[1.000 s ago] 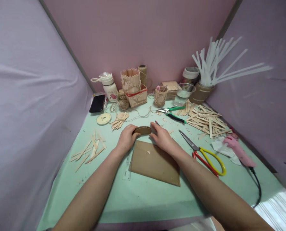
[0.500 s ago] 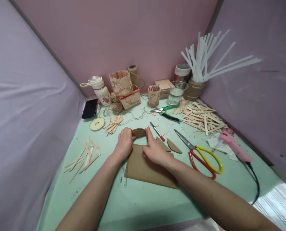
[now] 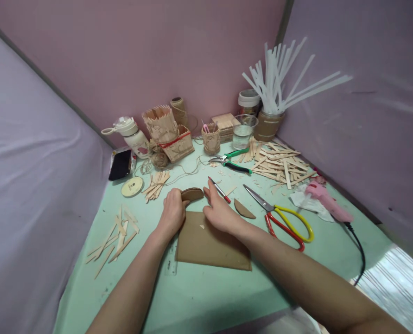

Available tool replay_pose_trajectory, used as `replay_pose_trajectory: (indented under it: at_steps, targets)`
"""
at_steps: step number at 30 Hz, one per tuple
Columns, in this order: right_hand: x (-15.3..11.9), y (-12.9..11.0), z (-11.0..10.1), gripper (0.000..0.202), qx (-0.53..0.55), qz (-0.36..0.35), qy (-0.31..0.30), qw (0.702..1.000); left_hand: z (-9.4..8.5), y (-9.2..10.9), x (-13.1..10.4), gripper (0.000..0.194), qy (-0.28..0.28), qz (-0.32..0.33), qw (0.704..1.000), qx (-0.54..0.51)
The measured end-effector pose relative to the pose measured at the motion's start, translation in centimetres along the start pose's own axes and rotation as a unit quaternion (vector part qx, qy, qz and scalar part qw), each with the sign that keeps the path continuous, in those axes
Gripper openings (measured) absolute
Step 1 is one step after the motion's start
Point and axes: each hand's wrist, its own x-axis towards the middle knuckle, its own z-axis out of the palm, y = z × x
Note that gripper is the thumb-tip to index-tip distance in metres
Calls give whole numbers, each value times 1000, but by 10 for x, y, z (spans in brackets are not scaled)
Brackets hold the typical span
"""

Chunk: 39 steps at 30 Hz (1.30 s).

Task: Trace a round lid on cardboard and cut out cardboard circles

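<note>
A curved cardboard piece (image 3: 193, 194) is gripped at its left end by my left hand (image 3: 173, 208), above the far edge of a flat cardboard sheet (image 3: 211, 248). My right hand (image 3: 219, 209) is just right of the piece's other end, fingers stretched out and apart from it. A small pale scrap (image 3: 202, 227) lies on the sheet. Partly under the sheet's left side is a clear ruler (image 3: 170, 265). Beyond my right fingers lies a red-and-silver pen (image 3: 221, 191), and a half-moon cardboard offcut (image 3: 244, 209) rests to the right.
Scissors (image 3: 279, 215) and a pink glue gun (image 3: 329, 202) lie at right. Green-handled pruners (image 3: 231, 162), a cup of water (image 3: 243, 132) and a pile of wooden sticks (image 3: 279, 164) stand behind. Loose sticks (image 3: 117, 239) lie left, near a round tin (image 3: 132, 186).
My right hand has let go of the curved piece's right end and opened beside it. My left hand still holds the piece. The whole view has shifted slightly.
</note>
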Motion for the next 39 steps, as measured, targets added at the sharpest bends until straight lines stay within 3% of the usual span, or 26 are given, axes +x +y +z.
replay_pose_trajectory:
  at_steps: [4,10,14,20,26,32,35,39]
  targets:
    - [1,2,1,91,9,-2,7,1000,1,-1,2,22,2,-7,1000,-4]
    - [-9,-11,0,97,-37,15,-37,999,1,0,1,25,5,-10,1000,-22]
    - [-6,-3,-1,96,-52,-19,-35,998,1,1,1,26,7,-16,999,-42]
    - [8,2,-16,66,-85,-85,53,991,-3,3,0,22,5,-22,994,-103]
    - [9,-10,-27,32,-71,-164,59,982,-20,7,-5,13,7,-19,983,-182]
    - [5,-17,-28,23,-65,-259,61,962,-24,13,-8,11,0,-7,975,-224]
    - [3,-20,-30,15,-66,-269,48,960,-23,14,-9,11,0,1,973,-231]
    - [2,-20,-30,15,34,-234,42,971,-27,16,-8,11,9,6,971,-241]
